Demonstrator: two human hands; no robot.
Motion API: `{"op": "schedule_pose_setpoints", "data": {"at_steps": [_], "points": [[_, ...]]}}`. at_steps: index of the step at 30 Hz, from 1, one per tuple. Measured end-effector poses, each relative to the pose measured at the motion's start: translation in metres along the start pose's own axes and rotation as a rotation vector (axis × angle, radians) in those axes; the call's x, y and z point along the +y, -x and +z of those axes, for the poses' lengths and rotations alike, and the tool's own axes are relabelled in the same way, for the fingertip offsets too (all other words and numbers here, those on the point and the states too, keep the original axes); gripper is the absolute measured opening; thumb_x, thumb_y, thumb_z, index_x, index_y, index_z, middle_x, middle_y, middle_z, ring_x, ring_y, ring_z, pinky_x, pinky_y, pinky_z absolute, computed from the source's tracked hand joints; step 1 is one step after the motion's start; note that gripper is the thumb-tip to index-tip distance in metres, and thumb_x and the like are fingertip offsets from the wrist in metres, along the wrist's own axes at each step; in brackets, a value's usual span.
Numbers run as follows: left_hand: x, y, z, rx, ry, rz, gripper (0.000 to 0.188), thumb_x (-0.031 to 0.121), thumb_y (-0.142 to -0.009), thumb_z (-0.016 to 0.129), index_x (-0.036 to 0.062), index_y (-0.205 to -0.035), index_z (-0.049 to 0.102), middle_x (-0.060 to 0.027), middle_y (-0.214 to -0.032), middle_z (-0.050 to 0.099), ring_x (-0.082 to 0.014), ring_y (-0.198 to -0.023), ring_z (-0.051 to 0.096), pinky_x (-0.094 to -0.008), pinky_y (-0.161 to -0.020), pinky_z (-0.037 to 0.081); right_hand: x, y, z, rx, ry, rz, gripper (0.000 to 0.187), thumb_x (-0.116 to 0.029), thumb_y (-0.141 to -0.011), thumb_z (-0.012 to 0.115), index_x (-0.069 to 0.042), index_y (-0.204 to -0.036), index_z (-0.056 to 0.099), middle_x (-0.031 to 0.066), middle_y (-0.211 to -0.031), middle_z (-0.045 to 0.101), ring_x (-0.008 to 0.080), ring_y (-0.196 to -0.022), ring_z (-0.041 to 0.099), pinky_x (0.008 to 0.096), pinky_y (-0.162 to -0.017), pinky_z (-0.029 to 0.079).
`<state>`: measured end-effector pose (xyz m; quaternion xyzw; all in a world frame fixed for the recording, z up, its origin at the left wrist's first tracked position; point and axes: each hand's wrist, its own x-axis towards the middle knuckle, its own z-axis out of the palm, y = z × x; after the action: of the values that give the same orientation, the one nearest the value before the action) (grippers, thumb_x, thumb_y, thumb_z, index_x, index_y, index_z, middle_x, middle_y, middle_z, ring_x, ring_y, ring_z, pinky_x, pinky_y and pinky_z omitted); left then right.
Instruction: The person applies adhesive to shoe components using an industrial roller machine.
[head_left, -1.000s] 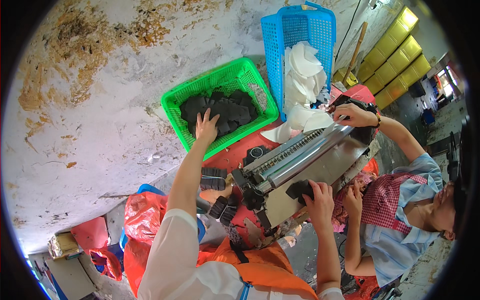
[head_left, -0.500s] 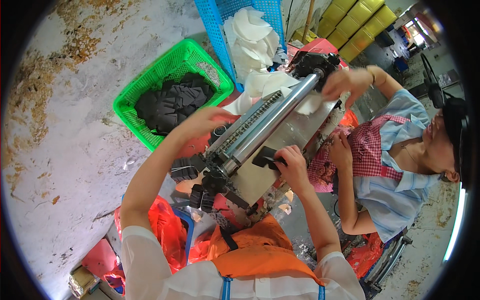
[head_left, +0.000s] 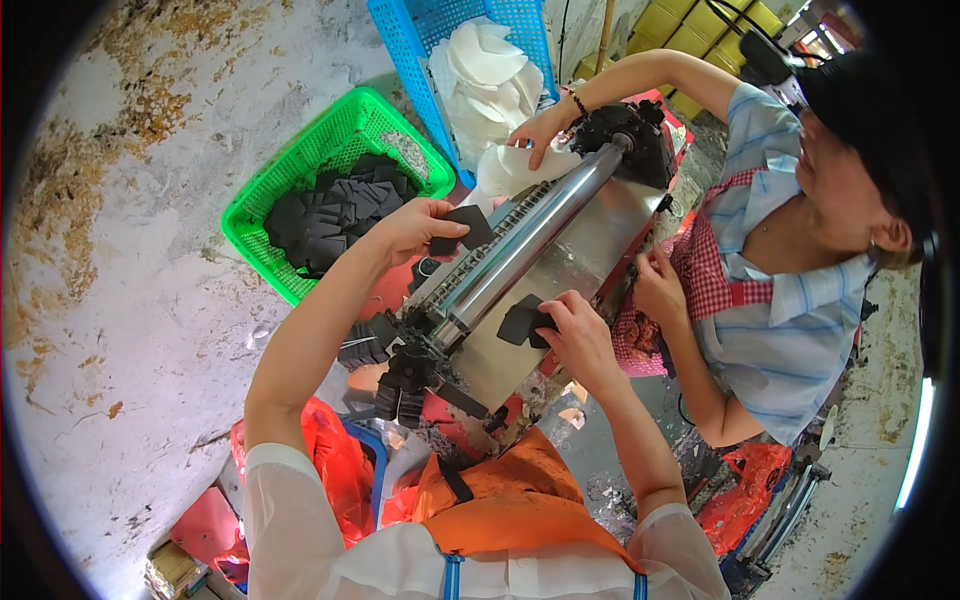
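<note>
My left hand [head_left: 413,230] pinches a black flat piece [head_left: 470,226] with a rounded corner, just past the far-left side of a roller machine [head_left: 540,240]. On the near side of the roller, my right hand [head_left: 583,342] has its fingers closed on a few overlapping black pieces [head_left: 521,321] above the metal feed plate [head_left: 490,365]. A green basket [head_left: 236,222] of loose black pieces [head_left: 335,212] stands left of my left hand. A co-worker's hand [head_left: 545,130] reaches over the machine's far end to white curved pieces [head_left: 520,168].
Behind the machine, a blue basket [head_left: 405,40] holds a heap of white pieces [head_left: 485,70]. Bundles of black pieces [head_left: 398,400] sit by the machine's near-left end. Red plastic bags [head_left: 335,460] lie lower left. The co-worker [head_left: 790,270] stands close on the right.
My left hand has lifted and now shows a black piece in its fingers. My right hand stays near the plate. The co-worker's hand has crossed the roller to the white pieces.
</note>
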<state>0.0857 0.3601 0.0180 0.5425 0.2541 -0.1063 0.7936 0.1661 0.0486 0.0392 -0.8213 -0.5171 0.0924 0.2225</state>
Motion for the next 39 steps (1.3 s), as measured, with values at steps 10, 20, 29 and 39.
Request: {"op": "schedule_pose_setpoints", "data": {"at_steps": [10,20,29,39], "points": [[-0.024,-0.015,0.024,-0.169,-0.122,-0.027,0.027,0.01,-0.084,0.073,0.0048,-0.109,0.065,0.0011,-0.102,0.069,-0.0078,-0.091,0.064,-0.0271,-0.083,0.051,0.002,-0.021,0.001,-0.009,-0.843,0.324,0.02,0.002,-0.08,0.072,-0.003,-0.097,0.063,0.0092,-0.084,0.066,0.0047,-0.074,0.06,0.0247,-0.065,0.048],[-0.015,-0.008,0.003,-0.244,0.167,0.109,0.045,-0.002,-0.079,0.07,0.0012,-0.123,0.059,-0.0064,-0.112,0.066,-0.0176,-0.103,0.063,-0.0322,-0.086,0.052,-0.015,-0.019,0.022,0.304,-0.461,0.25,0.033,-0.003,-0.079,0.073,-0.004,-0.108,0.057,0.0051,-0.09,0.061,0.0121,-0.062,0.053,0.0278,-0.056,0.043],[-0.047,0.009,-0.083,0.585,-0.528,0.779,0.047,-0.005,-0.066,0.069,0.006,-0.111,0.067,-0.0073,-0.105,0.065,-0.0183,-0.103,0.059,-0.0322,-0.092,0.047,0.012,0.042,0.011,0.294,-0.395,0.161,0.013,0.001,-0.082,0.068,-0.002,-0.094,0.063,0.004,-0.091,0.058,0.0085,-0.061,0.048,0.023,-0.055,0.039],[-0.131,0.087,-0.147,1.092,-1.185,0.199,0.032,0.006,-0.076,0.066,0.0046,-0.109,0.063,-0.0173,-0.117,0.058,-0.0346,-0.112,0.054,-0.0448,-0.096,0.043,-0.057,0.07,0.015,0.178,-0.361,-0.222,0.014,0.005,-0.078,0.067,-0.004,-0.09,0.066,0.0073,-0.08,0.064,0.0184,-0.062,0.059,0.029,-0.055,0.046]]}}
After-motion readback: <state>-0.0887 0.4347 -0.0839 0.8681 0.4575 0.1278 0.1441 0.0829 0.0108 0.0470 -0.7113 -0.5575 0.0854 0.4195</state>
